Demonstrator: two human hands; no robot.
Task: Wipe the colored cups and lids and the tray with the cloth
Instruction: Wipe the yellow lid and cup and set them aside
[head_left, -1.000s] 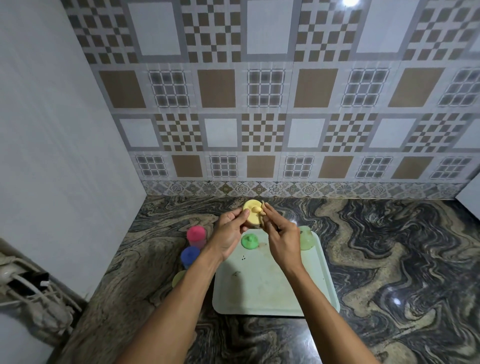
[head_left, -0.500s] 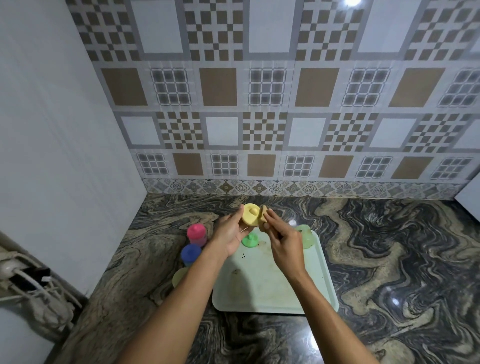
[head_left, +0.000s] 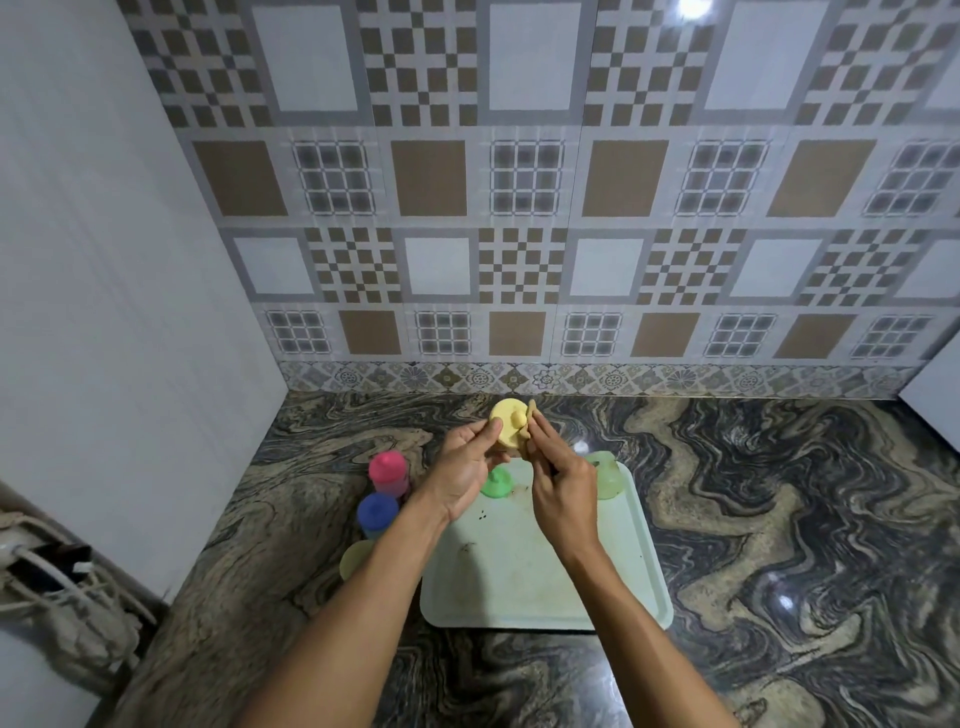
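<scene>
Dark swirled marble tabletop (head_left: 779, 519) runs under everything. Nearest me sits the pale green tray (head_left: 519, 587), its floor showing specks and smears, so I judge it not yet wiped. Just left of it, off the tray, stand a pale yellow cup (head_left: 354, 557), then a blue cup (head_left: 377, 512) and a pink cup (head_left: 388, 470) behind. At the tray's far end sit a green lid (head_left: 497, 482) and a clear green cup (head_left: 605, 474), neither in my grasp. Above them my left hand (head_left: 462, 475) pinches the yellow lid (head_left: 508, 423) by its rim, knob toward me. My right hand (head_left: 563, 493) pinches the tan cloth (head_left: 530, 410) against the lid's right edge. So I'm midway, on one lid; whether the cups are done I cannot tell. Patterned wall tiles (head_left: 519, 182) rise behind.
</scene>
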